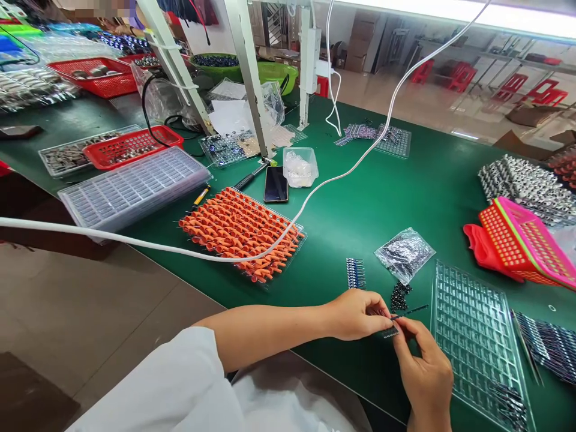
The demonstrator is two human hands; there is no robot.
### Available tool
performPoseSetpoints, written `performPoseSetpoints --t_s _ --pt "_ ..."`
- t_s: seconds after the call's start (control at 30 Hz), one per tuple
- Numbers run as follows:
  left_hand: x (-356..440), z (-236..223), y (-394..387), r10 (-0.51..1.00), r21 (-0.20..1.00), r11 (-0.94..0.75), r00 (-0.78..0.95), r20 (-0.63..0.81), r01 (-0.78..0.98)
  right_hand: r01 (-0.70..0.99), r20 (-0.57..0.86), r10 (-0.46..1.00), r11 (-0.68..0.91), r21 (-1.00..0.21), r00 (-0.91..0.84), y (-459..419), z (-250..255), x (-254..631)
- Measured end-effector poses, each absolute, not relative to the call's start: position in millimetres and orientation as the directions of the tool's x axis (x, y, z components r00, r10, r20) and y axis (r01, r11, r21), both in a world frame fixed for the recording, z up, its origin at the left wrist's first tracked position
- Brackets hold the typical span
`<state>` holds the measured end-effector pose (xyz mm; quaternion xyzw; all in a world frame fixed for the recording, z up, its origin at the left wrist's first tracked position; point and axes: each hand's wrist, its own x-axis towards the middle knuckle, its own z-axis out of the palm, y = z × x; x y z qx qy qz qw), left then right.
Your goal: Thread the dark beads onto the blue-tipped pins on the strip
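Plastic tray point(474, 324) carries dark parts point(508, 403) at its near end only. Left of the tray, the left hand point(360, 315) grips a dark strip point(390, 332); the right hand point(425, 360) meets it, its exact grip unclear.

The table point(342, 222) is deep green across the middle of the frame. Left of centre, orange pieces point(238, 228) form rows beside a black phone point(276, 184); a white cord point(355, 165) curves above. At lower right, black beads point(400, 296) and a dark strip point(418, 309) show near a clear tray point(477, 336) patterned in a grid. The right edge has a hot-pink basket point(544, 240) dotted with holes, the upper left a red basket point(108, 87), the lower left a white sleeve point(162, 384).
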<state>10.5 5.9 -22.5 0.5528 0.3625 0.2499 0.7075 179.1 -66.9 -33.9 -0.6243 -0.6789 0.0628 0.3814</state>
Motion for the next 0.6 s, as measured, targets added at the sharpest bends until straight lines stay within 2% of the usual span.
performPoseSetpoints --t_s 0.3,0.6 --pt "9.8 -22.7 5.5 0.756 0.964 0.260 0.611 -0.236 0.050 0.791 0.450 0.892 0.240 -0.562 0.049 -67.2 -31.7 178.6" --pt "10.0 -22.0 4.7 0.762 0.965 0.259 0.606 -0.228 0.038 0.735 0.437 0.897 0.253 -0.629 0.066 -66.4 -38.4 179.6"
